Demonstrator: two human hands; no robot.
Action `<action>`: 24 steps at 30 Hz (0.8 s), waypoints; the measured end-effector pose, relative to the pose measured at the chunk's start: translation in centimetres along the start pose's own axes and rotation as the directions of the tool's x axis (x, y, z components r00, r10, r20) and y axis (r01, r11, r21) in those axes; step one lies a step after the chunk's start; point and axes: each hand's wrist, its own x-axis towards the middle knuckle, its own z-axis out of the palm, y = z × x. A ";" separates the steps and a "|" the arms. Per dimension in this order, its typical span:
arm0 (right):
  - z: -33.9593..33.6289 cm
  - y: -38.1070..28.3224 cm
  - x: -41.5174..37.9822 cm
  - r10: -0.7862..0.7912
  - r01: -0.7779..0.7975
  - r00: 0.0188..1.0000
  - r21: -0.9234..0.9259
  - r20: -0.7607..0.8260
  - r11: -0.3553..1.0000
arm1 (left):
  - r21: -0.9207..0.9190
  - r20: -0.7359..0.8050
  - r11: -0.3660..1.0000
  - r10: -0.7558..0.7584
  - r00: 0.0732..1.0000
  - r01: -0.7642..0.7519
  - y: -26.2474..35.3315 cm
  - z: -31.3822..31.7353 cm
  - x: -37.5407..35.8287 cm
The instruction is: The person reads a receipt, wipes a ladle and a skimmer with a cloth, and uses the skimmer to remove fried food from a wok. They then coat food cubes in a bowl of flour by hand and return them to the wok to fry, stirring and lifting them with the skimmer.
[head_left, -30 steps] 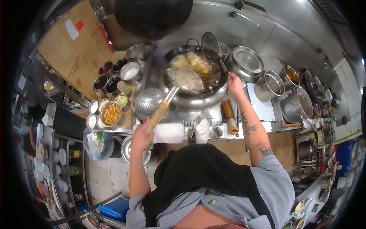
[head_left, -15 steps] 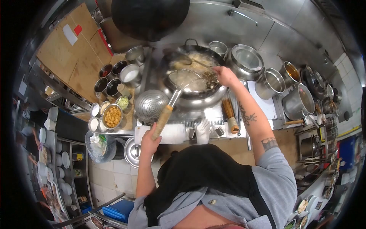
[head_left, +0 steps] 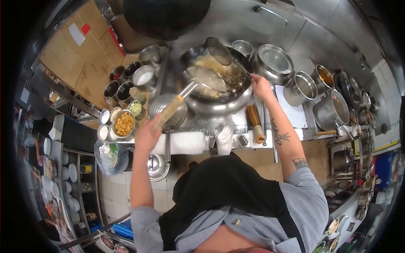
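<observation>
My left hand point(head_left: 147, 134) is closed around the wrapped handle of a wire strainer point(head_left: 205, 79), whose round mesh head lies over the near left part of a big black wok point(head_left: 241, 93). My right hand point(head_left: 262, 87) grips the thin handle of a ladle point(head_left: 220, 53), its dark bowl tilted up over the wok's far side. Pale, bubbling liquid and dark bits point(head_left: 234, 78) show inside the wok. Left of the wok rests a perforated skimmer point(head_left: 179, 114), partly covered by the strainer's handle.
Sauce pots point(head_left: 125, 97) and a bowl of orange-brown pieces point(head_left: 124, 124) stand to the left. A bamboo brush point(head_left: 255, 122) and a white cloth point(head_left: 187, 143) lie along the front edge. Metal pots point(head_left: 300, 87) line the right; a large black wok point(head_left: 166, 17) hangs above.
My left hand has moved left and up, so the strainer's handle slants more. The ladle has risen and swung right, while my right hand has shifted slightly right.
</observation>
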 end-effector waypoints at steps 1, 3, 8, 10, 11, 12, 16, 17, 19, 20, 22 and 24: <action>-0.3 0.5 -0.4 0.023 -0.023 1.000 0.018 -0.013 1.000 | -0.029 0.028 1.000 -0.001 1.000 0.002 -0.2 -0.7 1.4; -0.9 2.0 -1.0 0.055 -0.053 0.997 0.042 -0.059 0.998 | -0.084 0.084 0.996 0.002 0.996 0.005 -0.9 -1.8 3.7; -3.4 3.0 -2.4 0.076 -0.078 0.994 -0.020 -0.083 0.997 | -0.236 0.088 0.970 0.085 0.992 -0.062 -5.1 3.2 4.8; -4.4 2.3 -2.8 0.041 -0.046 0.995 -0.059 -0.095 0.997 | -0.261 0.091 0.963 0.096 0.991 -0.069 -5.9 4.5 4.1; -5.0 1.5 -2.9 0.043 -0.051 0.996 -0.105 -0.079 0.993 | -0.253 0.098 0.965 0.100 0.990 -0.072 -6.0 4.9 3.7; -5.4 0.9 -3.0 0.044 -0.053 0.997 -0.152 -0.063 0.987 | -0.246 0.103 0.966 0.103 0.989 -0.074 -5.8 5.1 3.4; -4.0 1.0 -1.6 0.120 -0.098 0.990 -0.266 0.068 0.959 | -0.209 0.145 0.978 0.048 0.988 -0.017 -2.6 0.6 2.1; -3.1 1.7 -1.0 0.179 -0.157 0.978 -0.186 0.104 0.970 | -0.182 0.143 0.983 0.044 0.989 -0.018 -2.2 -0.5 1.8; -1.2 3.0 0.1 0.275 -0.275 0.942 -0.030 0.190 0.961 | -0.141 0.151 0.990 0.033 0.988 -0.011 -1.0 -2.7 1.4; -0.7 3.3 0.5 0.318 -0.334 0.922 0.039 0.220 0.942 | -0.128 0.163 0.992 0.026 0.986 -0.005 -0.3 -3.9 1.2; 0.2 3.1 0.7 0.391 -0.450 0.873 0.173 0.290 0.876 | -0.103 0.167 0.995 0.026 0.986 -0.009 0.2 -4.6 0.8; 2.1 3.2 1.3 0.424 -0.546 0.828 0.357 0.366 0.758 | -0.081 0.152 0.996 0.044 0.987 -0.032 0.1 -4.9 0.2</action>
